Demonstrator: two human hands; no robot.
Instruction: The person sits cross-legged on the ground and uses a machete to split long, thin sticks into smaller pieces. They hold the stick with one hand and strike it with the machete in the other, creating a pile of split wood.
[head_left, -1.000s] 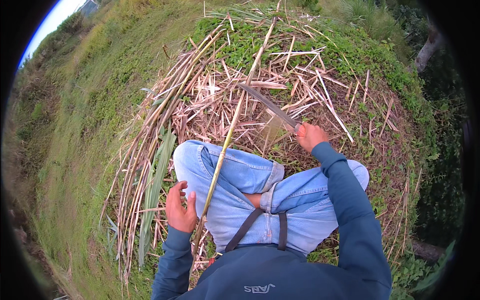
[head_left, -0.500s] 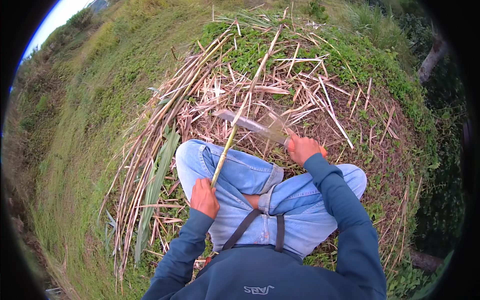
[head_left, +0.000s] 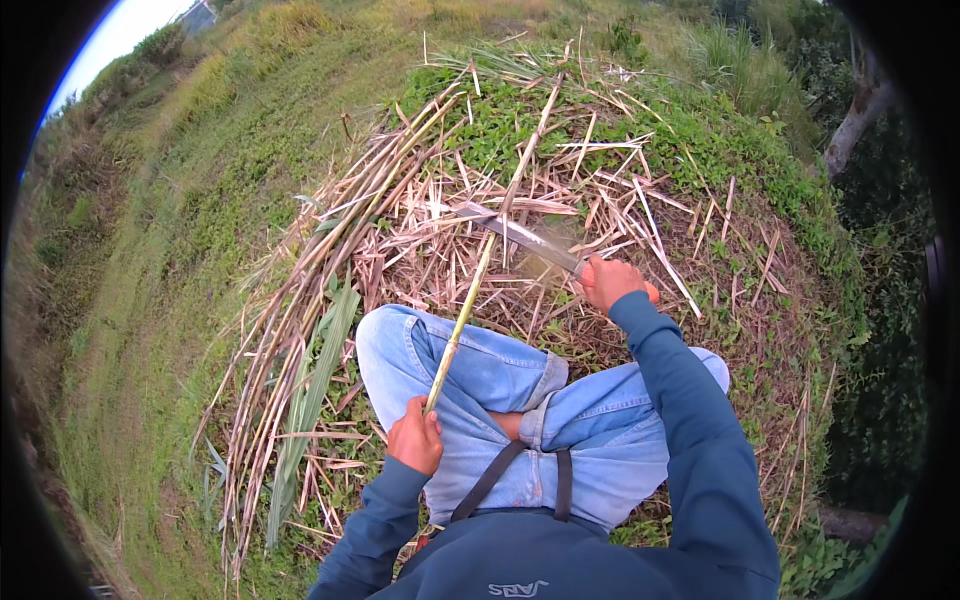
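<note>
A long cane stalk (head_left: 462, 318) runs from my left hand over my left leg and away across the ground. My left hand (head_left: 415, 437) is closed round its near, greener end. In my right hand (head_left: 611, 285) is the orange handle of a machete (head_left: 537, 245). Its long metal blade points left and lies across the stalk a little beyond my knees. The far part of the stalk is dry and tan; the stretch nearer me looks yellow-green.
A pile of long cane stalks (head_left: 285, 350) lies to my left, with a broad green leaf (head_left: 316, 400) along it. Dry husk pieces (head_left: 415, 245) litter the ground ahead. My crossed legs in jeans (head_left: 480, 350) are below the stalk. A tree trunk (head_left: 853, 125) stands far right.
The machete blade has moved a little farther along the stalk, away from me. My left hand has come slightly nearer my body with the stalk's end.
</note>
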